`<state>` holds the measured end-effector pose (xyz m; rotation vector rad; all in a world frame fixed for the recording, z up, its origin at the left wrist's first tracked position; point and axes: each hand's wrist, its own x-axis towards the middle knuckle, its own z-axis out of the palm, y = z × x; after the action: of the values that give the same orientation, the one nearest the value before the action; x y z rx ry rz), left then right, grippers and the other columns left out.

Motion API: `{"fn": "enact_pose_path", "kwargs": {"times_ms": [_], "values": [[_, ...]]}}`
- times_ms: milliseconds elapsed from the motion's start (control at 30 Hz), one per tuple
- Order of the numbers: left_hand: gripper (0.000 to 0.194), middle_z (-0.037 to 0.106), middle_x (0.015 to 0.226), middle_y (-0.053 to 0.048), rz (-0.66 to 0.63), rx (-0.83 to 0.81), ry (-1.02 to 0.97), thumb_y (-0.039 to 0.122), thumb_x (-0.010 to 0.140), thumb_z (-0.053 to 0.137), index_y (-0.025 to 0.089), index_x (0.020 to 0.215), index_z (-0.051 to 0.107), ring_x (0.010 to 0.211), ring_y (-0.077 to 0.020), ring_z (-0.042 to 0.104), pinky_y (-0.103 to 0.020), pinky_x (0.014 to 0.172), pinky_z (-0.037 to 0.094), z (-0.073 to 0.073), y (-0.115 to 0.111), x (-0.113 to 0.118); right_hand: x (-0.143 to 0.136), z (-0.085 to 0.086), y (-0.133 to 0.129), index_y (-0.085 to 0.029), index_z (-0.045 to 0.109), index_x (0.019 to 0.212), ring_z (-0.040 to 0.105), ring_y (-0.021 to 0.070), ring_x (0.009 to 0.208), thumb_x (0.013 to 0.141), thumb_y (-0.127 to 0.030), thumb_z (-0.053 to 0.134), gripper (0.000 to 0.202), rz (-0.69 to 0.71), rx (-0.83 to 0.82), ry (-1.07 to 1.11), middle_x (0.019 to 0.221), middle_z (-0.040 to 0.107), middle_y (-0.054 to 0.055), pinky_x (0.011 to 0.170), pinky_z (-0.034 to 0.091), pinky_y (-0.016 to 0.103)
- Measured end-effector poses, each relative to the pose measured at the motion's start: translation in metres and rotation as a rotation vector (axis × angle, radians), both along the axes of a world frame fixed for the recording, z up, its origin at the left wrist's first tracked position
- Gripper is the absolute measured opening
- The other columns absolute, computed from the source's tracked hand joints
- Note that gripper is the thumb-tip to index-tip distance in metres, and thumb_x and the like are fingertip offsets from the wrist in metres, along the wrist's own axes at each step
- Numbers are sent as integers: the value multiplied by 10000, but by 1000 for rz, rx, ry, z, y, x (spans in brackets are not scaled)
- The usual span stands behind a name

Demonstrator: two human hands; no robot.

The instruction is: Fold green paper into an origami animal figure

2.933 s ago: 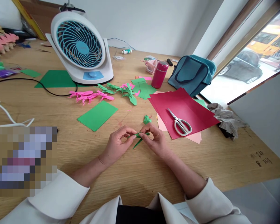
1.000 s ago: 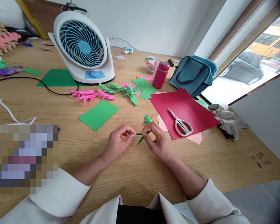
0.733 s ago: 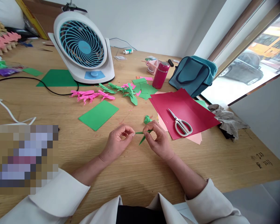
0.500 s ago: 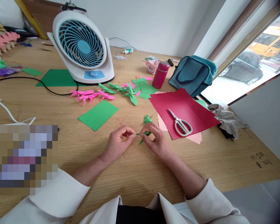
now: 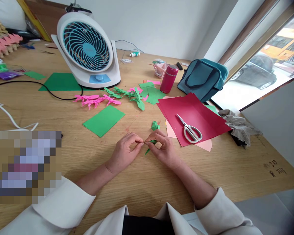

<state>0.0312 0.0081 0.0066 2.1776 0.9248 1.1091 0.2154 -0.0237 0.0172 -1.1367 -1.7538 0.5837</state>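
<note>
A small folded green paper piece is between my two hands, its narrow points showing under the fingers. My right hand pinches it. The fingertips of my left hand are pressed together at its thin end and meet those of the right. Just beyond them, a crumpled green paper piece lies on the table. Farther off are folded green paper figures and folded pink paper figures. A stack of green paper rests ahead of my left hand.
White-handled scissors lie on red sheets at the right. Behind stand a fan, a red flask and a blue bag. A black cable crosses the left side.
My left fingertips have moved slightly right and closed up against my right ones, covering the thin green end that showed between them. The green piece has tilted a little.
</note>
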Motion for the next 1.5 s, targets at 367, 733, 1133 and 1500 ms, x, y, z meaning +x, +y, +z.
{"fn": "enact_pose_path", "kwargs": {"times_ms": [367, 733, 1133, 1500], "values": [[111, 670, 789, -13, 23, -18, -4, 185, 920, 582, 209, 819, 625, 774, -163, 630, -285, 737, 479, -2, 2, -1, 3, -1, 2, -197, 684, 823, 615, 171, 782, 909, -203, 626, 105, -31, 14, 25, 821, 646, 45, 696, 488, 313], [129, 669, 797, -22, -14, 105, 81, 146, 933, 550, 189, 835, 620, 789, -161, 608, -284, 756, 457, -1, 2, -3, 3, 0, 1, -186, 689, 811, 606, 159, 774, 898, -214, 637, 105, -86, -26, 19, 814, 637, 31, 707, 488, 300], [239, 603, 629, 14, 81, -618, -289, 383, 836, 650, 152, 774, 658, 541, -103, 521, -222, 528, 430, -5, 7, 2, 5, -9, 6, -197, 611, 1171, 618, 182, 888, 927, -473, 594, 368, -14, -252, 332, 1019, 655, 71, 846, 502, 328], [270, 627, 686, -5, -46, -836, -363, 412, 759, 714, 154, 750, 633, 638, -127, 588, -225, 551, 523, -1, -3, 10, 0, -18, 6, -187, 644, 747, 507, 159, 749, 888, -491, 636, 335, 42, -292, 323, 749, 554, 18, 733, 435, 292]]}}
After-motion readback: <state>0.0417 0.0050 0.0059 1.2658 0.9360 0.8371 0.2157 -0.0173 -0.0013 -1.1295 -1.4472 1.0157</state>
